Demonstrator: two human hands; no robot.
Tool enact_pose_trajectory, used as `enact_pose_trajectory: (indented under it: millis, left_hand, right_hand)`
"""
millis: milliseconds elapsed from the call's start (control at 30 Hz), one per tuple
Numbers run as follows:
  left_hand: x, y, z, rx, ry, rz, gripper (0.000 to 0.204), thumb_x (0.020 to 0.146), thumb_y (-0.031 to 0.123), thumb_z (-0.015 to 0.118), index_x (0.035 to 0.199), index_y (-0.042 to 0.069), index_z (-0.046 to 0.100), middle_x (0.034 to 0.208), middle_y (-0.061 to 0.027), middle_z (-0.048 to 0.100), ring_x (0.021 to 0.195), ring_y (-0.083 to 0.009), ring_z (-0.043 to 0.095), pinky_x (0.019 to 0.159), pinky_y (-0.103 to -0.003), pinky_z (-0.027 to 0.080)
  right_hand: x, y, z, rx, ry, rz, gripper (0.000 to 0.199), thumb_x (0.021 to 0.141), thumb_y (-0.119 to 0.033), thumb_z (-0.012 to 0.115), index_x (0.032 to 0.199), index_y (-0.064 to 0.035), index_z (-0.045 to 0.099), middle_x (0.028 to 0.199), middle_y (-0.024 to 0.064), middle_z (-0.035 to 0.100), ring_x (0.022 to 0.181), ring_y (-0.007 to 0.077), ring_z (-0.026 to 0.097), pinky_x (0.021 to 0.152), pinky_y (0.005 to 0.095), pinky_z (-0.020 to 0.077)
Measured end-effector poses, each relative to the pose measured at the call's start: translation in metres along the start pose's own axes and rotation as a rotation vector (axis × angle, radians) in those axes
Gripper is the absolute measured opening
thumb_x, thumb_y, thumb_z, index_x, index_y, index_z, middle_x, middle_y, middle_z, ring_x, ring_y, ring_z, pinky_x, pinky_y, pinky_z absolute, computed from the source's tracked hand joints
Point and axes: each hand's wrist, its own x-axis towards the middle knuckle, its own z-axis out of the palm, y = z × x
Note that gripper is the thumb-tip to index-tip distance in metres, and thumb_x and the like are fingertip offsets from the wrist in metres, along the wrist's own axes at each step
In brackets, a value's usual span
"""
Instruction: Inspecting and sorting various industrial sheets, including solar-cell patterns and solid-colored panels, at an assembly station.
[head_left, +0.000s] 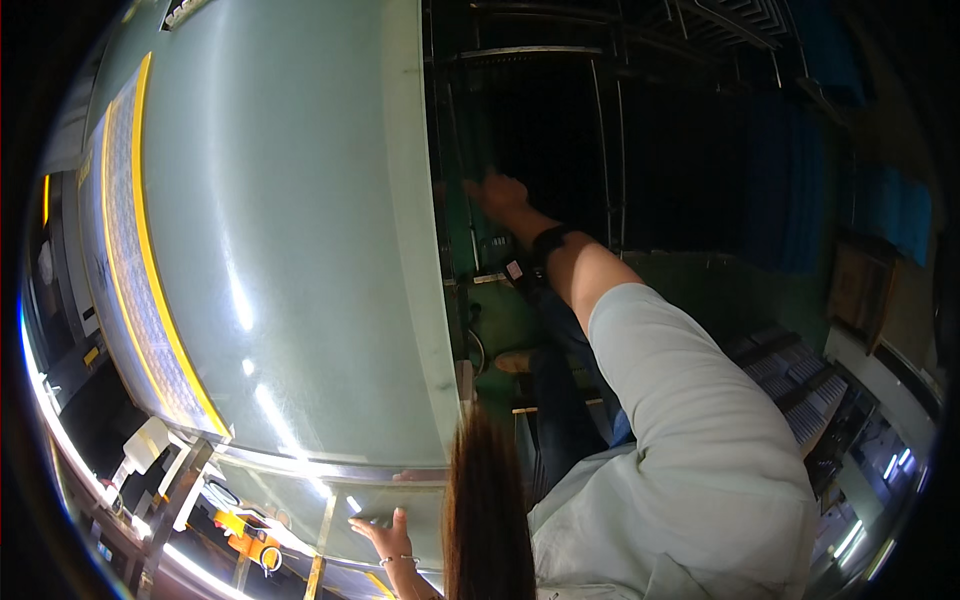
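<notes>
My left hand [386,544], with a bracelet at the wrist, is over the pale glossy panel surface [290,500] at the lower left. Its thumb and a finger are spread apart, and it appears to hold nothing. My right arm stretches out to the upper middle, with a black band [553,241] around its wrist. In deep shadow beyond the edge of the large grey-green tabletop [310,220], my right hand [503,197] is nearest to a dark frame. The dimness hides its fingers and anything they may hold.
Along the far left runs a yellow-edged patterned strip [150,240]. An orange-yellow device [245,540] and a white fixture [146,444] sit at the lower left. Dark metal racks [530,50] stand at the top, blue sheets [890,215] and a brown box [858,285] at the right.
</notes>
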Motion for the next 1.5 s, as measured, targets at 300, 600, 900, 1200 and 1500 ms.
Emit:
enact_pose_trajectory:
  millis: [300,600,900,1200,1500]
  left_hand:
    - [-0.005,0.013,0.002,-0.038,0.008,0.007,0.126,0.057,0.056,0.073,0.134,-0.009,-0.004,0.139,-0.0336,-0.002,0.132,-0.0386,-0.006,0.107,-0.045,0.010]
    - [-0.005,0.001,0.002,0.053,0.027,0.011,0.124,0.059,0.060,0.069,0.135,-0.008,-0.002,0.140,-0.0319,-0.002,0.133,-0.0383,-0.003,0.107,-0.045,0.012]
    - [-0.004,0.003,0.000,-0.011,0.017,0.010,0.125,0.059,0.062,0.067,0.135,-0.006,-0.004,0.140,-0.0316,-0.004,0.133,-0.0364,-0.003,0.107,-0.042,0.011]
    - [-0.001,0.013,0.006,-0.017,0.018,-0.018,0.121,0.060,0.050,0.074,0.135,-0.007,-0.002,0.140,-0.0321,-0.003,0.133,-0.0388,-0.004,0.107,-0.044,0.010]
    - [0.008,-0.004,0.009,0.043,0.101,-0.053,0.118,0.060,0.040,0.077,0.134,-0.009,-0.001,0.140,-0.0324,0.001,0.132,-0.0412,0.001,0.107,-0.046,0.013]
  right_hand:
    - [-0.014,0.006,0.038,-0.123,0.266,-0.268,0.078,0.079,-0.017,0.052,0.139,-0.0050,0.003,0.078,0.0160,0.064,0.070,0.0341,0.063,0.062,0.0443,0.0496]
    - [0.006,0.025,0.062,-0.214,-0.117,-0.023,0.077,0.079,-0.021,0.055,0.138,-0.0020,0.010,0.084,0.0178,0.064,0.072,0.0320,0.063,0.061,0.0431,0.0488]
    - [-0.017,0.051,0.100,-0.055,-0.020,-0.368,0.042,0.076,-0.020,0.051,0.115,-0.0032,0.049,0.085,0.0173,0.062,0.076,0.0318,0.062,0.065,0.0413,0.0495]
    - [-0.239,0.148,0.106,-0.251,-0.829,-0.620,0.020,0.072,-0.019,0.054,0.074,-0.0036,0.067,0.079,0.0178,0.063,0.074,0.0324,0.061,0.071,0.0414,0.0467]
    - [-0.317,0.168,0.041,-0.636,-1.326,-0.777,0.030,0.073,-0.012,0.049,0.098,-0.0007,0.062,0.101,0.0216,0.060,0.095,0.0333,0.058,0.079,0.0411,0.0464]
